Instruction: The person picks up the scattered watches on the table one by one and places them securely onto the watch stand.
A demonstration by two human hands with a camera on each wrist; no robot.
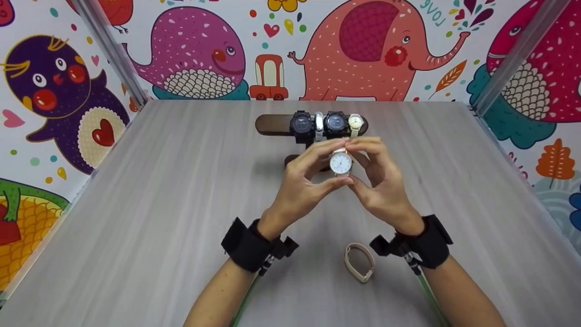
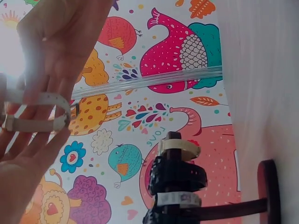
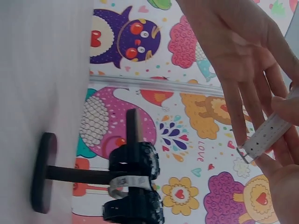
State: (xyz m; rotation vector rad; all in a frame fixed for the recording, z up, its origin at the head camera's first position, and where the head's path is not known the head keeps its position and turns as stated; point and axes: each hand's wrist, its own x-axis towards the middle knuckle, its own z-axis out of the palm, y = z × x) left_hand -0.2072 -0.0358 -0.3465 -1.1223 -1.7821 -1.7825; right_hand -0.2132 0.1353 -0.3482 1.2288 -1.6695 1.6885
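A wristwatch with a round white dial is held up between both hands, dial toward the head camera. My left hand grips it from the left side, with the thumb at its lower end and fingers at the top. From the other side my right hand holds it in the same way, and the fingertips of both hands nearly meet. The pale strap curves behind the dial in the left wrist view. In the right wrist view, punched holes and a buckle show on the white strap.
Behind the hands stands a dark T-shaped watch stand bearing several watches: two black ones, a silver one and a cream one. A beige looped band lies on the grey table near the right wrist. Cartoon-printed walls surround the table.
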